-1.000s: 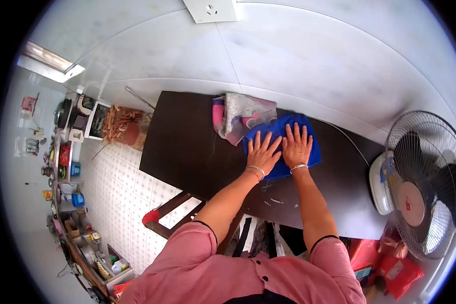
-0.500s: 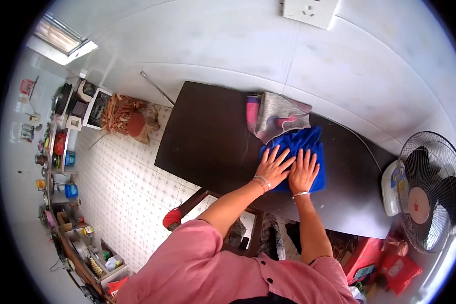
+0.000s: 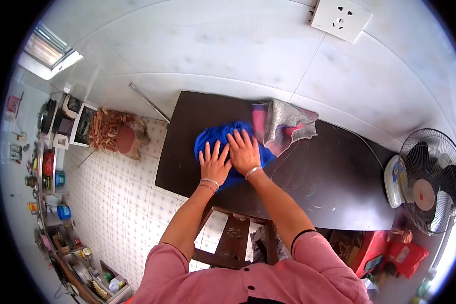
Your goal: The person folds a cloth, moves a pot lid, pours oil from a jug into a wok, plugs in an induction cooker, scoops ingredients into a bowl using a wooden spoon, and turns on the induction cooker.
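A crumpled blue cloth (image 3: 207, 138) lies on the dark tabletop (image 3: 339, 177), left of its middle. My left hand (image 3: 215, 166) presses down on the cloth, palm down with fingers spread. Beside it and slightly higher, my right hand (image 3: 243, 153) also rests flat on the blue cloth, fingers stretched out. The two hands touch or nearly touch at the thumbs. Just right of the cloth, a folded grey and pink textile (image 3: 283, 124) sits at the table's back edge. Parts of the cloth are hidden under both palms.
An electric fan (image 3: 424, 190) stands at the table's right end, its cord running along the wall. A wooden stool frame (image 3: 233, 238) is at the near edge. Firewood (image 3: 109, 129) lies on the floor at left, by shelves. Red bags (image 3: 408, 256) hang lower right.
Both hands have slid left across the tabletop with the blue cloth, which is now more bunched. The grey and pink textile stays in place on the table. The camera view has shifted somewhat.
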The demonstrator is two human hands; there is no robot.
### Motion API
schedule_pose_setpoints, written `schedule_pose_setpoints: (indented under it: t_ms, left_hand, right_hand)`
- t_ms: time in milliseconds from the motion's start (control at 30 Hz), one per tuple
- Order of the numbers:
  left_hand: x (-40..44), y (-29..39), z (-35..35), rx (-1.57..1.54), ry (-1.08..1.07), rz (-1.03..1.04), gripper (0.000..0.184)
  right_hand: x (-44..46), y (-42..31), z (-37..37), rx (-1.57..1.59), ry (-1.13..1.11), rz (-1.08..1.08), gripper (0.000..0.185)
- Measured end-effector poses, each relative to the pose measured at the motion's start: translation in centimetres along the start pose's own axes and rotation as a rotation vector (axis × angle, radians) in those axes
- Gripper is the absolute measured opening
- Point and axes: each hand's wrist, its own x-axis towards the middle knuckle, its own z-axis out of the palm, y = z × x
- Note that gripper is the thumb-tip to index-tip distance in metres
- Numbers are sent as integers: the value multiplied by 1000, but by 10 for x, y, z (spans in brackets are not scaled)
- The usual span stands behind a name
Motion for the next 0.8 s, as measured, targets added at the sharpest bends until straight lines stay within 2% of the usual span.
schedule_pose_setpoints:
  t_ms: [67, 100, 167, 233, 300, 367, 433, 500, 667, 800]
  left_hand:
    - [30, 15, 4, -10, 26, -43, 55]
    - [44, 24, 7, -14, 34, -54, 55]
    - [70, 46, 13, -18, 82, 9, 52]
    - [83, 79, 12, -49, 158, 67, 48]
    - [85, 107, 22, -128, 268, 132, 45]
    - [77, 129, 18, -218, 255, 186, 46]
    - [63, 136, 24, -285, 240, 245, 46]
    - [56, 122, 21, -369, 235, 293, 48]
    - [70, 40, 6, -258, 260, 357, 46]
    - [73, -31, 0, -188, 297, 225, 45]
  right_hand:
    - [23, 22, -2, 34, -46, 25, 41]
    - [27, 54, 42, 16, 15, -89, 40]
    - [32, 86, 35, 45, 28, -107, 40]
    - [19, 133, 61, 105, 93, 37, 41]
    - [4, 140, 7, -148, 132, 28, 41]
    - [-17, 154, -13, -21, 22, 49, 42]
    - [-37, 146, -31, -122, -6, 265, 45]
    - [-44, 117, -38, -280, -32, 384, 46]
    - [-4, 64, -3, -361, 72, 282, 45]
    - [47, 10, 35, -252, 55, 205, 44]
